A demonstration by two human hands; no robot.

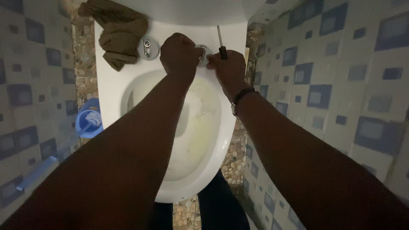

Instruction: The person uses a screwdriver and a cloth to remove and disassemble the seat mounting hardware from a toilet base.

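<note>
Fingers of both hands pinch the right metal fitting (203,54) at upper centre; right hand (229,68) also grips a screwdriver (221,42); left fitting (148,48) sits seated.

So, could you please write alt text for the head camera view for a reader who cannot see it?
Seen from above, a left hand grips a round metal fitting at the back of a white toilet bowl, while the right hand holds a screwdriver beside it. A brown cloth lies on the rim, with a second metal fitting nearby.
</note>
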